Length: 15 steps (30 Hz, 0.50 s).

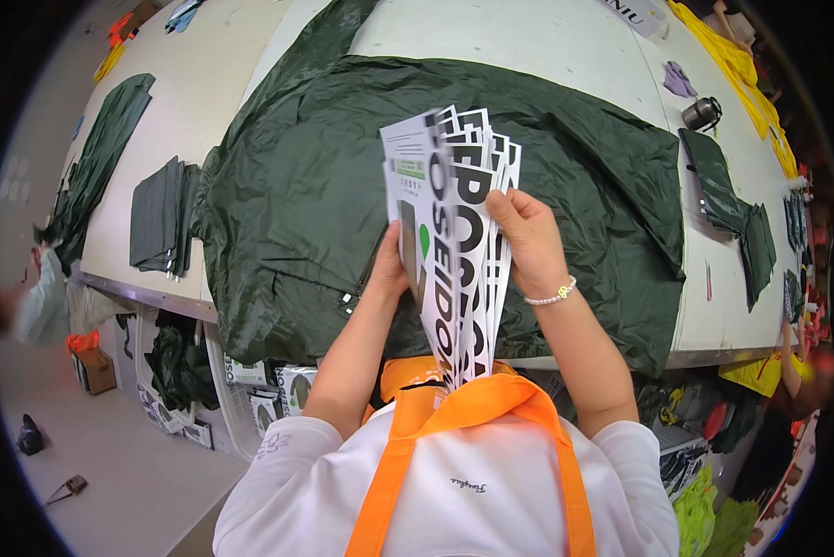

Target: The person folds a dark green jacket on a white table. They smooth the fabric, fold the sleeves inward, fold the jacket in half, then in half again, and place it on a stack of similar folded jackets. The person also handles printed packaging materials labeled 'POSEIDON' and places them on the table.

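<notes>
A fanned stack of white printed card sheets (443, 241) stands upright in front of my chest, with bold black lettering along it. My left hand (392, 265) is closed round its left edge, the fingers mostly hidden behind. On the other side my right hand (530, 241) grips the fanned edges, thumb in front, a beaded bracelet on that wrist. The top edges spread toward the right. Under both hands a dark green garment (296, 158) of thin, shiny fabric lies spread and wrinkled over the table, with a small zip pull or cord end near my left forearm.
Folded dark green pieces (160, 218) lie on the white table (417, 32) at left, more folded green fabric (719, 181) at right. A dark metal mug (701, 113) and purple cloth (678, 79) sit far right. Packed bins (236, 408) stand underneath. Other people work at both sides.
</notes>
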### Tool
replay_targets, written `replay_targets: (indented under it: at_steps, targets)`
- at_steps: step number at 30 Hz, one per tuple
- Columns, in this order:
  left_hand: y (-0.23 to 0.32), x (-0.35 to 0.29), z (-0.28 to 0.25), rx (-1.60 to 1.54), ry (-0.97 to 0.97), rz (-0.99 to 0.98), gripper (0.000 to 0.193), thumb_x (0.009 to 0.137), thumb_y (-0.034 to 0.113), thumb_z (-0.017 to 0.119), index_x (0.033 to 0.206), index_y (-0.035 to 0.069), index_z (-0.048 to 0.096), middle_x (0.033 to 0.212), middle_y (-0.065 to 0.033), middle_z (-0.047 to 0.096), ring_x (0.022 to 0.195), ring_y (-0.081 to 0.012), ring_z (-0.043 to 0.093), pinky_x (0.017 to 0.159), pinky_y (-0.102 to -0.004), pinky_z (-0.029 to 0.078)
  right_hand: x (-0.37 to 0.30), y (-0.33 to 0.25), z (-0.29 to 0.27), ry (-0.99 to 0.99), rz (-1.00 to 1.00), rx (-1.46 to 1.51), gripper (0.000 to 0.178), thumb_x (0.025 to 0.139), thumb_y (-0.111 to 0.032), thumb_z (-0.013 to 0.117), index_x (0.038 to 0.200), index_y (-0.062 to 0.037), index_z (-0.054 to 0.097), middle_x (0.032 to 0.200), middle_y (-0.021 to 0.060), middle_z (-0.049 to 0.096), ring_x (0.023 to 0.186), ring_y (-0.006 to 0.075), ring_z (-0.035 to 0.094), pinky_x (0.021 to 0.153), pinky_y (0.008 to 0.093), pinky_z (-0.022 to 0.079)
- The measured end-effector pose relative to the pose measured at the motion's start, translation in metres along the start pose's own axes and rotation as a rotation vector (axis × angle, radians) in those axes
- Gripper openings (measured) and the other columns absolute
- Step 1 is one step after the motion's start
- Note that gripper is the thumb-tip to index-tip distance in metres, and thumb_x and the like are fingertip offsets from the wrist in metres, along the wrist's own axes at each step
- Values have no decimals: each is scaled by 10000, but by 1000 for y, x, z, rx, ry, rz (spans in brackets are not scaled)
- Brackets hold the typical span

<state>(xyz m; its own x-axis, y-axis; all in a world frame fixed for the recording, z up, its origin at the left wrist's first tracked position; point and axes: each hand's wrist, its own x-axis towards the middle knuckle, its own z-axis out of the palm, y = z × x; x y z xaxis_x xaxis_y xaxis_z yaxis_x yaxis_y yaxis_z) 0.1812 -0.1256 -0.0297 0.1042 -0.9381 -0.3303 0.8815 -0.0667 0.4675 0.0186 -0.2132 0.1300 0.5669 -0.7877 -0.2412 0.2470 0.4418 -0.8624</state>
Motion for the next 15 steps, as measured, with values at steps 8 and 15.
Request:
replay_targets:
  at_steps: [8,15]
  targets:
    - [-16,1,-7,-142,23,-18,480,866,396,580,1167,22,565,1064,-110,641,930,-214,630,852,-382,505,1,19,-7,107,36,-6,222,912,-189,562,999,7,618,937,30,638,828,91,575,738,240,453]
    - [-1,-14,-19,25,116,241,429,852,293,651,1154,-4,577,1099,-86,627,944,-151,601,840,-299,484,7,1,-36,-128,-39,-304,329,948,-164,494,1197,50,485,1118,94,603,972,150,590,816,266,475]
